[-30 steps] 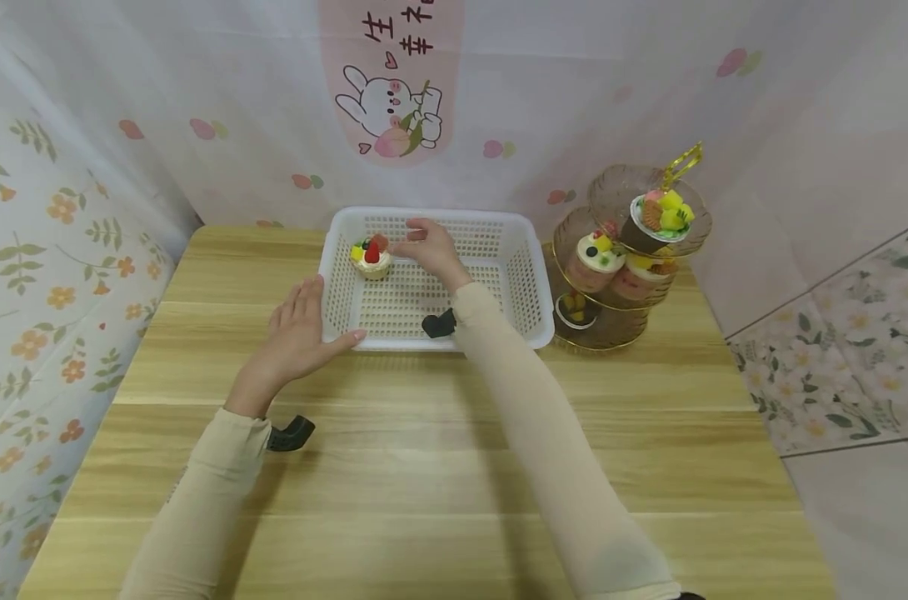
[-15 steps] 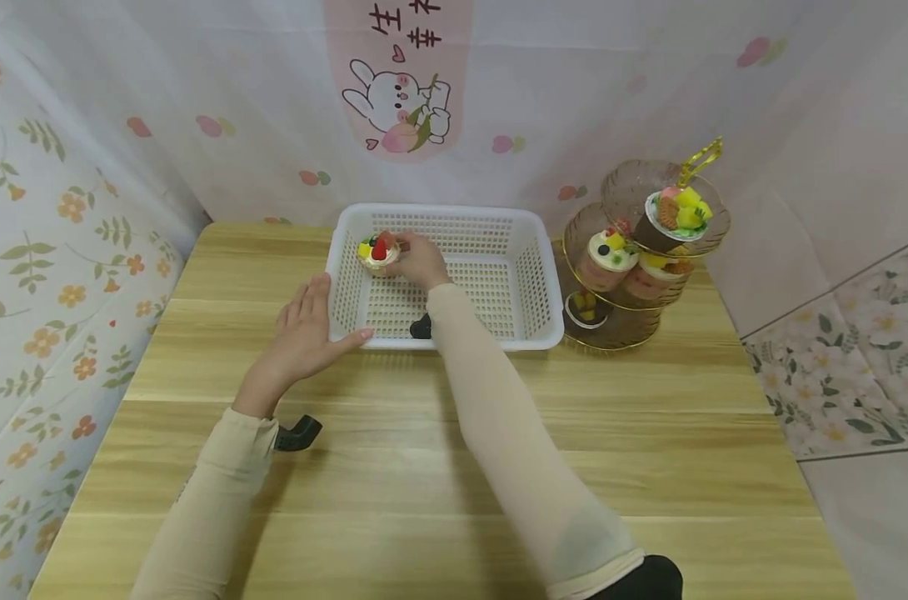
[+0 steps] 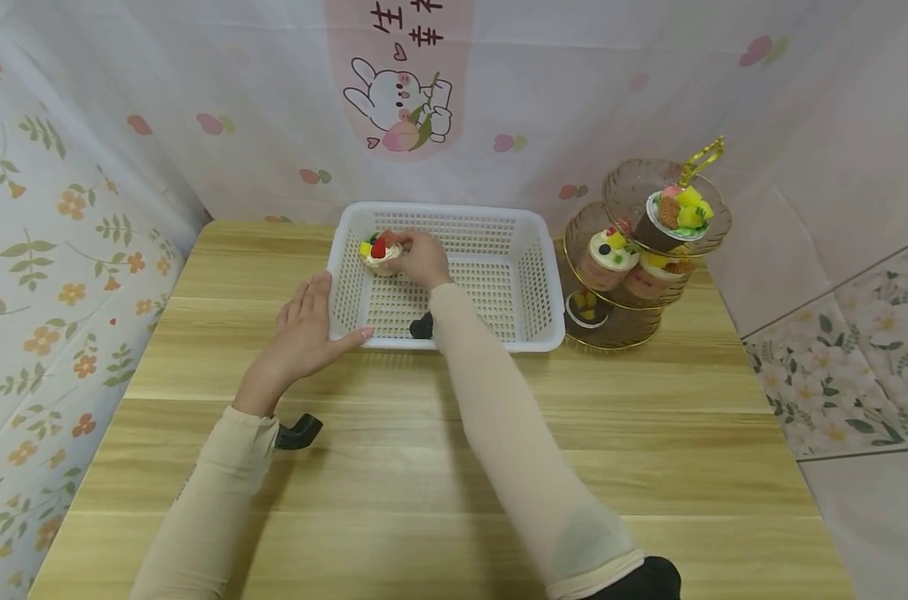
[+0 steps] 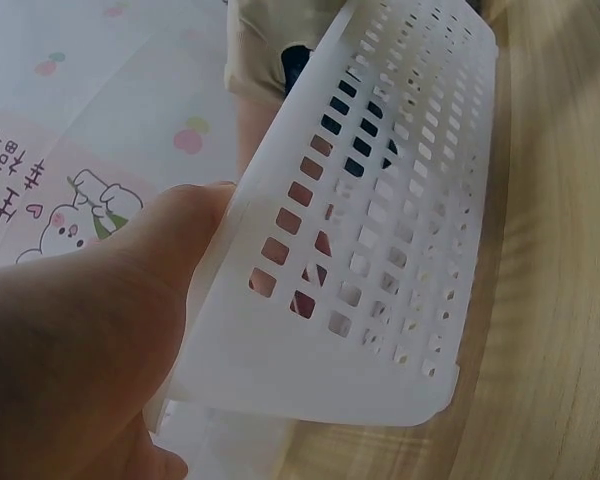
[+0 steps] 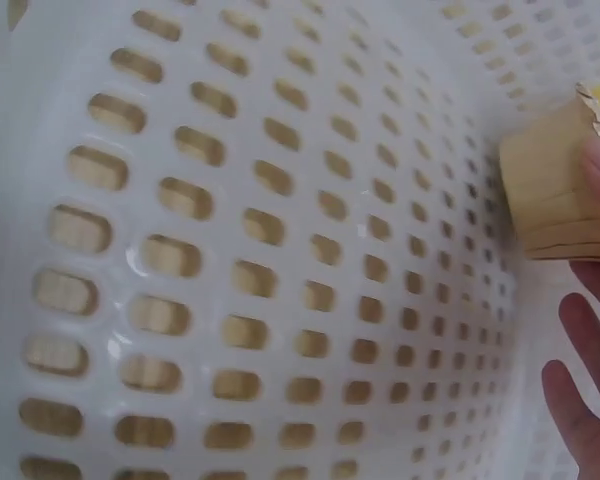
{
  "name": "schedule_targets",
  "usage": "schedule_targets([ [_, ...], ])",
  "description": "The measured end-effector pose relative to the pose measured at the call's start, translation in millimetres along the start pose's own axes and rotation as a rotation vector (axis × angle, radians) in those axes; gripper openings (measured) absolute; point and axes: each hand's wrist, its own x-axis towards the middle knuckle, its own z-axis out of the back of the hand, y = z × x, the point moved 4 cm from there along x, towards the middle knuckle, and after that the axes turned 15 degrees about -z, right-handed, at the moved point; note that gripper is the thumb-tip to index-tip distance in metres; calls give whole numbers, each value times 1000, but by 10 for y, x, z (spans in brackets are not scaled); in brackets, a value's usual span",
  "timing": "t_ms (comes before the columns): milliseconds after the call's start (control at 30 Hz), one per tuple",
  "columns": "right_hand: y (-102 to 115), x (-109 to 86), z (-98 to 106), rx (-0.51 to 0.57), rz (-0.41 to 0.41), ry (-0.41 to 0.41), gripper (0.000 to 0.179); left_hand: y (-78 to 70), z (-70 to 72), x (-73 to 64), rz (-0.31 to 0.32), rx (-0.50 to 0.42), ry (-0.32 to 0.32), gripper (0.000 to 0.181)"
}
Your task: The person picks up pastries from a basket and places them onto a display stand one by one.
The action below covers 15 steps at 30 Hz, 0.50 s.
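Note:
A cupcake (image 3: 379, 255) topped with cream, a strawberry and yellow cubes sits at the left inside the white plastic basket (image 3: 454, 345). My right hand (image 3: 422, 260) reaches over the front rim and pinches this cupcake from its right side. In the right wrist view, the pale paper wrapper (image 5: 555, 190) of the cupcake shows close over the perforated basket floor, with fingertips at its side. My left hand (image 3: 298, 333) rests against the basket's left end, fingers straight, thumb along the front rim. The left wrist view shows the thumb (image 4: 185, 225) pressing on that rim.
Right of the basket stands a tiered stand (image 3: 619, 342) with a gold handle. Several cupcakes sit on its tiers, one (image 3: 675, 218) on top. The wooden table (image 3: 394, 483) extends toward me, and a printed curtain (image 3: 274, 100) hangs right behind the basket.
My right hand has moved left from beside the cupcake and taken hold of it. My left hand stays at the basket's end. The head view has shifted slightly.

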Motion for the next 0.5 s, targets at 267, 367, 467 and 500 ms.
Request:
schedule_targets([
  [267,73,-110,307,10,112,-36,51,-15,-8,6,-12,-16,8,117],
  [367,142,-246,509,22,152,-49,53,-9,-1,3,-16,-9,8,117],
  [467,182,-428,723,49,189,-87,52,-10,12,1,-16,-3,10,117],
  [500,190,-496,792,60,201,-104,52,-6,17,0,-17,-1,11,117],
])
